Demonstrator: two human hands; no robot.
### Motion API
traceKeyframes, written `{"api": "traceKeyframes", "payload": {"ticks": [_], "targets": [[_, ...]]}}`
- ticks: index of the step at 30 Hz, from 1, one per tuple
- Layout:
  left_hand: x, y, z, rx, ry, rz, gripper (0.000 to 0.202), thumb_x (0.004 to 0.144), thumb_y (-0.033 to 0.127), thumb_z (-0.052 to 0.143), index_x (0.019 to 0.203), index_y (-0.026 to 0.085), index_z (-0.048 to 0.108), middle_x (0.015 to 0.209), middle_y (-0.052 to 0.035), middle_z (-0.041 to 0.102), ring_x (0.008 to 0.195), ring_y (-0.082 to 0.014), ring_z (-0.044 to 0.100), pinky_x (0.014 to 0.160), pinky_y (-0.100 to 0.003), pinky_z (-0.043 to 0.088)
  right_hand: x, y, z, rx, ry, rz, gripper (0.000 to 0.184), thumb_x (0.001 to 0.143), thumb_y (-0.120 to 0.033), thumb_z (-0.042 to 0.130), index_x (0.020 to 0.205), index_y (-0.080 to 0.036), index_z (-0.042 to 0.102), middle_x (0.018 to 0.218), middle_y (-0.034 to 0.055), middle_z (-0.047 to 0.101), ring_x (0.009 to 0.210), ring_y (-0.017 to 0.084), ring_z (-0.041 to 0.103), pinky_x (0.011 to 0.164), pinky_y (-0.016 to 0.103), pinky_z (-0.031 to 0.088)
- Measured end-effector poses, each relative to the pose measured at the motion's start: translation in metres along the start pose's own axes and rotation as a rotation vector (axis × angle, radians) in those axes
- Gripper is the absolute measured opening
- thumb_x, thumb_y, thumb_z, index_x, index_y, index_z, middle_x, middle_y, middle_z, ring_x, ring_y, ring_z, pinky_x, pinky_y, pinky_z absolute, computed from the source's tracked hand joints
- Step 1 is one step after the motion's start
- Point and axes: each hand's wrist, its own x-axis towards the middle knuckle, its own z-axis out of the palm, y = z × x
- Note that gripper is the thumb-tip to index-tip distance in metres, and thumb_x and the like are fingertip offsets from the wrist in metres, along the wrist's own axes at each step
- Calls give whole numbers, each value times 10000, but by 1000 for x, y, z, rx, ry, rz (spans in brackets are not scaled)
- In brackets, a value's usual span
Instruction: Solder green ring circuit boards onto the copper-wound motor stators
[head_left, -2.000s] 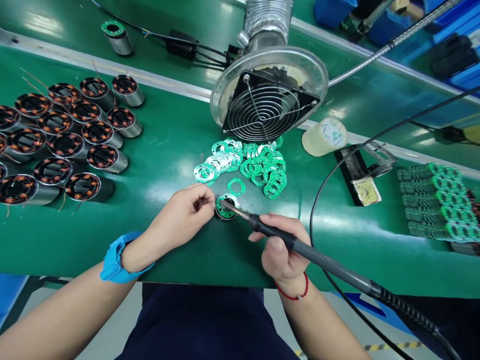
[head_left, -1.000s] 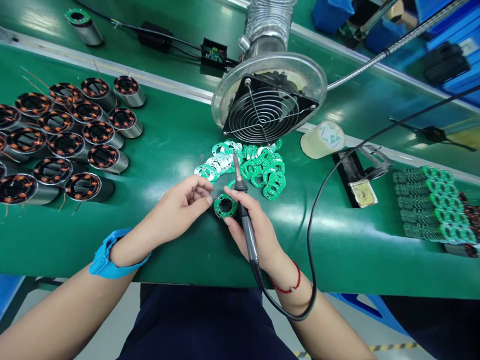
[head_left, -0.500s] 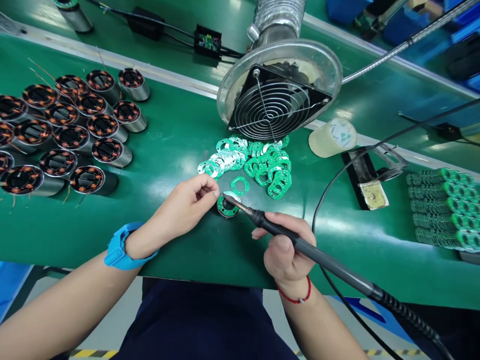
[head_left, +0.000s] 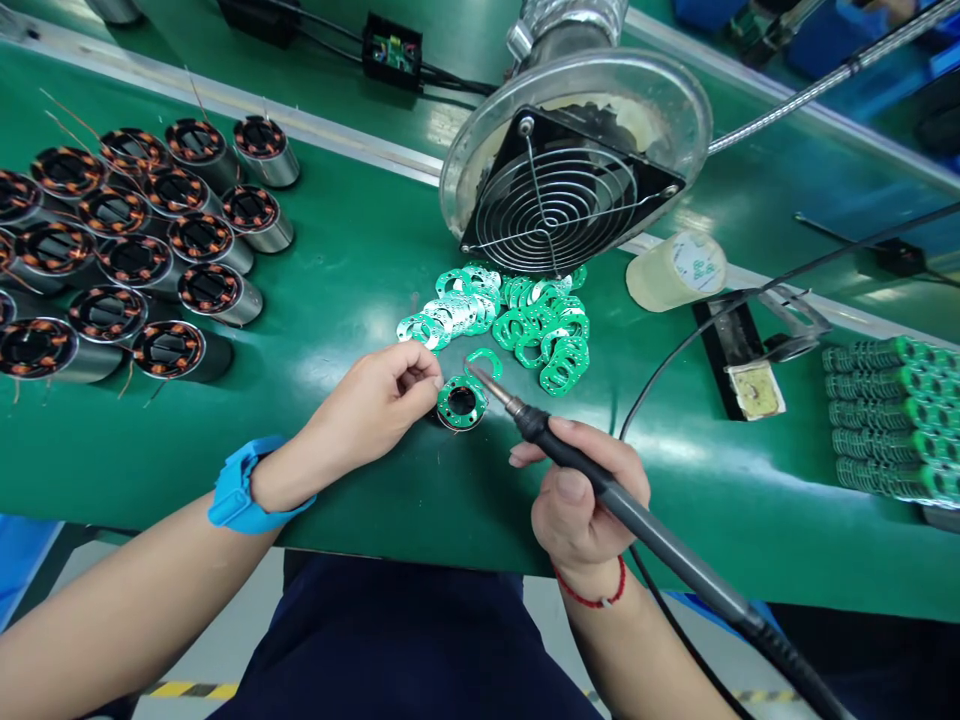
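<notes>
A green ring-shaped circuit board (head_left: 448, 413) sits on top of a motor stator, whose body is mostly hidden beneath it. At its left edge my left hand (head_left: 382, 400) is closed in a pinch; what the fingertips hold, if anything, is too small to make out. My right hand (head_left: 589, 490) grips a soldering iron (head_left: 652, 525) like a pen. The iron's tip is above the board's upper right side, apart from it as far as I can see, and overlaps a loose ring board (head_left: 496, 366) in view.
Rows of wound stators (head_left: 172, 350) stand at the left. Loose ring boards (head_left: 566, 367) lie in piles beneath a fan hood (head_left: 551, 220). To the right are a tape roll (head_left: 667, 275), an iron stand with a sponge (head_left: 757, 390) and stacked ring boards (head_left: 870, 440). A cable (head_left: 660, 370) crosses the bench.
The soldering iron has lifted away from the board on the stator, up and to the right. My left hand keeps its pinch beside the board. The view has shifted slightly.
</notes>
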Motion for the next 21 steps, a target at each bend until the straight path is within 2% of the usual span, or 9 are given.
{"api": "traceKeyframes", "payload": {"ticks": [3, 7, 10, 13, 17, 21], "targets": [[0, 2, 0, -6, 13, 7, 104, 787, 234, 512, 727, 179, 577, 599, 37, 530, 535, -101, 435, 493, -221, 319, 3, 1, 2, 70, 62, -61, 273, 978, -300, 575, 1244, -267, 628, 825, -2, 743, 620, 162, 716, 581, 330, 610], [0, 4, -2, -1, 10, 18, 108, 783, 236, 520, 715, 178, 581, 588, 40, 527, 521, -97, 419, 487, -226, 307, 7, 2, 7, 60, -35, -38, 365, 1000, -305, 544, 1365, -293, 546, 1031, 42, 769, 877, 214, 758, 742, 398, 629], [0, 4, -3, 12, 2, 32, 119, 795, 242, 522, 718, 178, 585, 597, 41, 529, 525, -98, 417, 491, -230, 306, 12, 1, 10, -11, -110, -30, 400, 1016, -270, 501, 1414, -306, 482, 1147, 57, 753, 1046, 234, 725, 893, 449, 588], [0, 3, -5, 25, -14, 52, 130, 808, 248, 516, 727, 177, 588, 632, 31, 550, 559, -106, 448, 517, -235, 332, 18, -1, 13, -101, -250, -42, 443, 975, -213, 543, 1406, -294, 474, 1262, 74, 706, 1144, 258, 674, 983, 484, 540], [2, 1, -8, 70, -47, 90, 147, 840, 258, 506, 747, 177, 587, 665, 26, 559, 590, -116, 465, 548, -248, 347, 24, -4, 16, -161, -432, -56, 545, 919, -139, 543, 1435, -260, 420, 1392, 105, 618, 1243, 270, 594, 1031, 491, 509], [1, -1, -11, 122, -45, 108, 155, 880, 270, 495, 803, 179, 595, 734, 14, 574, 650, -131, 495, 595, -263, 373, 25, 0, 17, -158, -463, -32, 551, 926, -99, 490, 1439, -280, 395, 1329, 92, 635, 1192, 242, 613, 1010, 459, 523]]}}
